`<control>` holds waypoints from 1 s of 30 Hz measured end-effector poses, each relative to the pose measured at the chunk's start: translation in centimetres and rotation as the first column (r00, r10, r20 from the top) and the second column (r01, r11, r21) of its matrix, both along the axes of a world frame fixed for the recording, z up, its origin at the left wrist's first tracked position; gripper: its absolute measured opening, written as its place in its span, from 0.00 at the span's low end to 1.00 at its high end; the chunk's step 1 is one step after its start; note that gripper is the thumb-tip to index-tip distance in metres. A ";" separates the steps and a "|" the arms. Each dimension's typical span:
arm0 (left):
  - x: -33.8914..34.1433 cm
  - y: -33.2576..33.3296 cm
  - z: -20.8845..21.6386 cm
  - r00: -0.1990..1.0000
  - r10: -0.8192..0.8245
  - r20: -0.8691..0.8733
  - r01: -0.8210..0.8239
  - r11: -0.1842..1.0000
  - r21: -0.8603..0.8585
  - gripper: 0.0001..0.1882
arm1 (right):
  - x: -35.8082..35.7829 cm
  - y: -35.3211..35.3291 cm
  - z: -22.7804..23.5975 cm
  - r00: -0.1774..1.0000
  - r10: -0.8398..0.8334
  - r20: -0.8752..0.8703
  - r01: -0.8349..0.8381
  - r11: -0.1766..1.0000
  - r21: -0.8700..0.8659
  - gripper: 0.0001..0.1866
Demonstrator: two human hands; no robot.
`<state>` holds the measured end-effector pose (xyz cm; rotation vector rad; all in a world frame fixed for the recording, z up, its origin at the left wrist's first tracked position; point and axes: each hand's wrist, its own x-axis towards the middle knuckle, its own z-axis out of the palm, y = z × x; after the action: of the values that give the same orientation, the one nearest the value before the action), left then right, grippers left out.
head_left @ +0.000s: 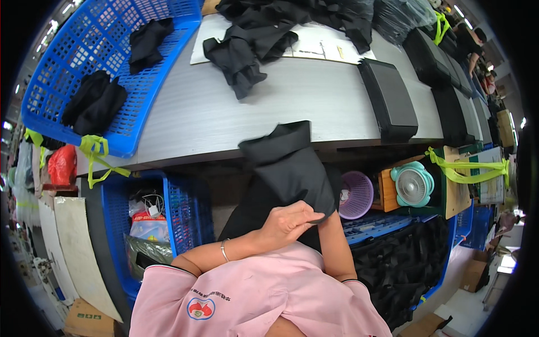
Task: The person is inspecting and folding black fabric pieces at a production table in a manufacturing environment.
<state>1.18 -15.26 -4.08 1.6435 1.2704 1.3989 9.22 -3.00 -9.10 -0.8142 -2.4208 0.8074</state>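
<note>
A black cloth piece [292, 163], tube-like with a wide folded end, stands up over my lap and reaches above the table's near edge. My left hand [289, 223], a bracelet on its wrist, is closed in a pinch at the cloth's lower edge. My right forearm [336, 244] runs up into the cloth. The right hand itself is covered by the fabric, so its fingers are hidden. Beyond, on the grey table [196, 115], lies a heap of loose black cloth pieces [241, 56], partly over a white board [303, 45].
A blue basket [126, 147] at the far left holds several black pieces. Neat black stacks [388, 95] stand at right. Below the table are a blue crate [168, 210], a purple bin [356, 195], a small fan [414, 184] and a crate of black cloth [404, 264].
</note>
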 end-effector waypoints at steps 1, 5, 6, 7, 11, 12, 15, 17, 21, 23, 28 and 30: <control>0.6 0.0 0.1 1.000 -0.020 0.022 0.020 1.000 -0.006 0.17 | 0.2 0.8 -0.4 1.000 -0.019 -0.018 0.021 0.995 0.094 0.12; 2.6 -0.8 0.1 0.979 -0.177 0.103 0.181 0.983 -0.039 0.19 | 1.0 2.8 -0.8 0.994 -0.079 -0.077 0.101 0.925 0.367 0.14; 2.8 -0.8 0.0 0.977 -0.186 0.106 0.191 0.981 -0.038 0.19 | 0.0 2.9 -0.3 0.752 -0.366 -0.547 0.132 0.898 -0.419 0.15; 3.0 -0.8 -0.2 0.969 -0.222 0.107 0.226 0.974 -0.029 0.18 | -0.5 2.9 0.1 0.329 -0.797 -0.506 -0.305 0.418 -0.856 0.17; 2.8 -0.8 -0.3 0.955 -0.288 0.073 0.292 0.955 -0.057 0.19 | 1.9 2.6 1.4 0.264 -0.754 -0.601 -0.551 0.394 -0.736 0.19; 2.6 -0.4 -0.3 0.950 -0.308 0.039 0.308 0.951 0.007 0.20 | 1.9 2.7 1.0 0.297 -0.768 -0.568 -0.514 0.373 -0.773 0.21; 1.0 1.6 2.5 0.937 -0.341 0.079 0.337 0.939 0.061 0.21 | 2.6 3.0 -0.6 0.347 -0.766 -0.542 -0.447 0.373 -0.813 0.22; -0.1 2.6 3.0 0.990 -0.143 0.019 0.144 0.989 -0.025 0.24 | 3.8 3.5 -1.9 0.473 -0.669 -0.573 -0.388 0.426 -0.817 0.24; -1.5 6.6 1.7 0.981 0.178 -0.075 -0.184 0.981 -0.069 0.17 | 2.6 0.8 2.9 0.492 -0.694 -0.526 -0.396 0.359 -0.845 0.30; -2.5 8.0 -0.1 0.993 0.113 -0.036 -0.115 0.992 -0.044 0.07 | 2.2 1.6 -0.3 0.541 -0.681 -0.493 -0.320 0.375 -0.870 0.32; -5.7 10.3 -1.0 0.915 0.352 0.196 -0.310 0.926 -0.217 0.09 | 2.1 -1.8 2.9 0.614 -0.533 -0.582 -0.346 0.480 -0.806 0.41; -5.4 10.3 -0.9 0.913 0.275 0.301 -0.201 0.946 -0.255 0.09 | 3.0 -2.0 3.2 0.756 -0.451 -0.474 -0.285 0.426 -0.859 0.43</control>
<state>-4.20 -5.00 -5.01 1.0743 1.3979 1.5408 12.19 -4.98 -5.87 -0.7725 -1.1101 2.0440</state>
